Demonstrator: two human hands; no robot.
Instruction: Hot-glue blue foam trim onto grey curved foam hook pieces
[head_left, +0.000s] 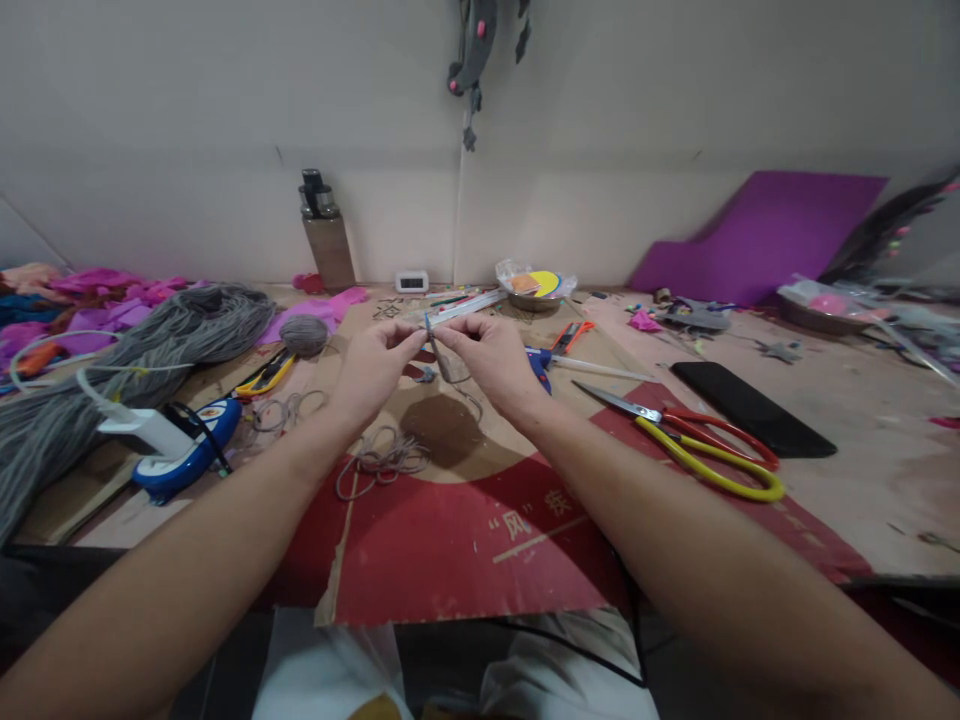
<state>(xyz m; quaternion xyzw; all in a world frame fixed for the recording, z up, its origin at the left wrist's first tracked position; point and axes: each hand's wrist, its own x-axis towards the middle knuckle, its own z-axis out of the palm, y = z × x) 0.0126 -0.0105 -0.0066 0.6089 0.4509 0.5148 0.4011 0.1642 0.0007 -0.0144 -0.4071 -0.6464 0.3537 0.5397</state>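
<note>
Above the cardboard sheet point(450, 540), my left hand point(384, 362) and my right hand point(487, 358) meet with thumbs and fingertips pinched close together. Between them is a small dark grey piece point(448, 362), with grey yarn hanging from it. Both hands grip at its upper end, where a thin bluish tip shows. Fine detail at the fingertips is too small to tell. Loose grey yarn point(382, 462) lies on the cardboard below my left hand. Just right of my right hand lies a blue glue gun point(538, 368).
Scissors with red and yellow handles point(705, 455) and a black phone point(754, 408) lie to the right. On the left are a blue power strip point(187, 455), a yellow cutter point(268, 372) and a grey yarn skein point(172, 335). A bowl point(534, 298) and a bottle point(328, 240) stand behind.
</note>
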